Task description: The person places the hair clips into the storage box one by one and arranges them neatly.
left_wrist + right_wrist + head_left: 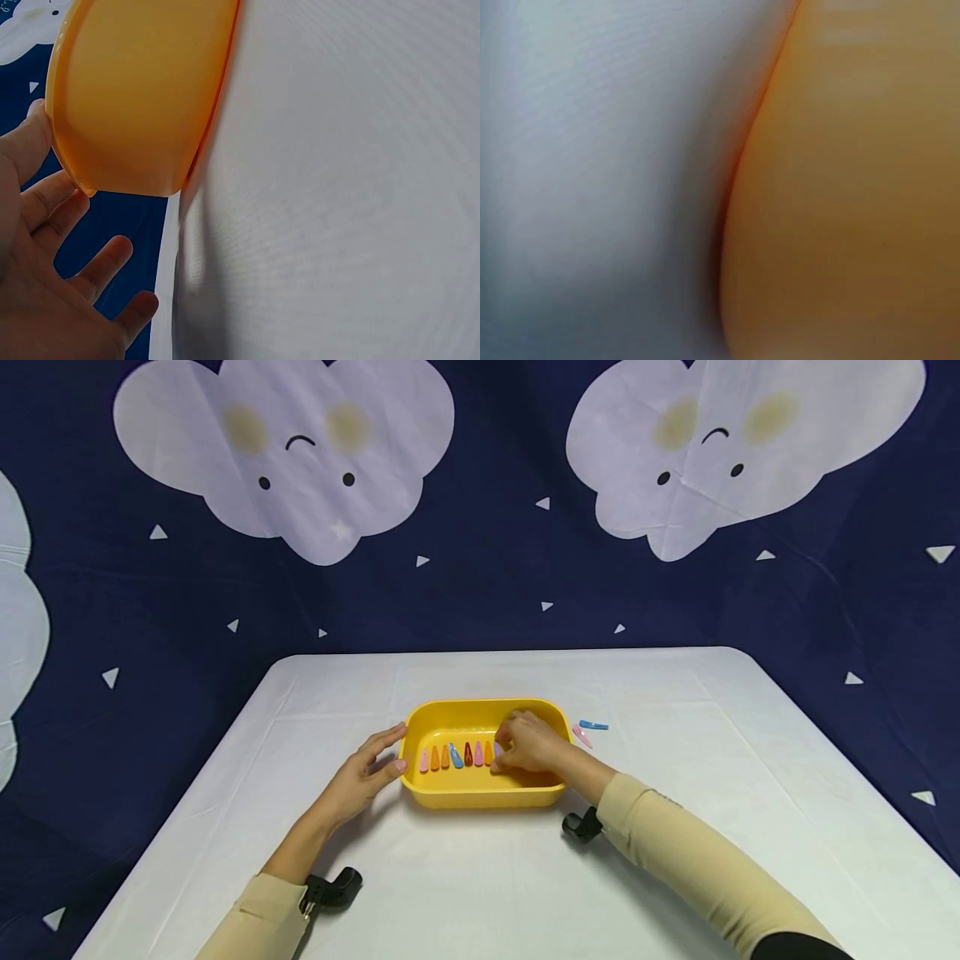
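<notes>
A yellow plastic tray (472,799) stands on the white table and holds a row of snap hair clips in pink, orange, blue, dark red and purple, among them a blue hair clip (456,756) and a dark red hair clip (468,754). My left hand (367,774) touches the tray's left end with spread fingers and thumb. Inside the tray, at the right end of the row, my right hand (528,743) has its thumb and fingers bent about a purple hair clip (497,749), mostly hidden. The right wrist view shows only tray wall and tabletop.
On the table (480,893), just right of the tray, lie a loose blue hair clip (593,725) and a pink hair clip (582,736). A dark blue cloth (480,602) printed with clouds hangs behind the table.
</notes>
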`<state>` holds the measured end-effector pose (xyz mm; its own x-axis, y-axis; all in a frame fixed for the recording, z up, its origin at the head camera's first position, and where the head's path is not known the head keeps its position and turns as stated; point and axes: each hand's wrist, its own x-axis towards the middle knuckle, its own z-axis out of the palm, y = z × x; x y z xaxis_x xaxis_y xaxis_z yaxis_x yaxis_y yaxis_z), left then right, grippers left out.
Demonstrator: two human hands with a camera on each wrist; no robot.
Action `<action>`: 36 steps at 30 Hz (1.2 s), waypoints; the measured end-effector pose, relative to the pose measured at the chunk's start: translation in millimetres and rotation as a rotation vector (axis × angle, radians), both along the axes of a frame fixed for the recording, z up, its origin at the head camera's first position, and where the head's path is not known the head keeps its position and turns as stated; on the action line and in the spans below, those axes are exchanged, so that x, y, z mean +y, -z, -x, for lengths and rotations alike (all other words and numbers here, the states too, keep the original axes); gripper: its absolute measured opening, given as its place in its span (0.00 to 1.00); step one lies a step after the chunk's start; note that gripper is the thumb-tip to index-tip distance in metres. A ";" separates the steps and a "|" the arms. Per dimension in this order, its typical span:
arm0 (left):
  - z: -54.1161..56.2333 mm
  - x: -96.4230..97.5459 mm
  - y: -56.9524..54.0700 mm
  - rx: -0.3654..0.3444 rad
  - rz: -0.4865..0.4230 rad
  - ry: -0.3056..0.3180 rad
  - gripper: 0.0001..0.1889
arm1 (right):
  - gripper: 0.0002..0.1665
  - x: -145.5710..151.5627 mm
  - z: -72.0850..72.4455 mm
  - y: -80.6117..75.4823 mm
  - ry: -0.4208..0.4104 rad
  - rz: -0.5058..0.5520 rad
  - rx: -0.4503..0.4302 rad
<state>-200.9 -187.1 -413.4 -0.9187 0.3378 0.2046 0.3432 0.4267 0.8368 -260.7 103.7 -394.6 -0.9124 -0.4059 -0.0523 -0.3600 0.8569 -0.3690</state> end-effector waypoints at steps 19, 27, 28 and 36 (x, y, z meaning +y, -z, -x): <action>1.2 -0.6 0.6 0.024 0.006 -0.007 0.28 | 0.29 7.6 1.2 -16.6 0.026 0.133 0.041; 1.0 -0.6 -0.3 0.030 0.011 -0.011 0.27 | 0.30 16.8 -4.8 -36.3 0.047 0.192 0.045; 1.1 -0.6 -0.3 0.029 0.010 -0.011 0.28 | 0.30 18.9 -5.3 -38.9 0.049 0.203 0.049; 0.6 -0.7 0.0 0.024 0.004 -0.009 0.27 | 0.30 40.4 -7.1 -54.1 0.075 0.262 0.084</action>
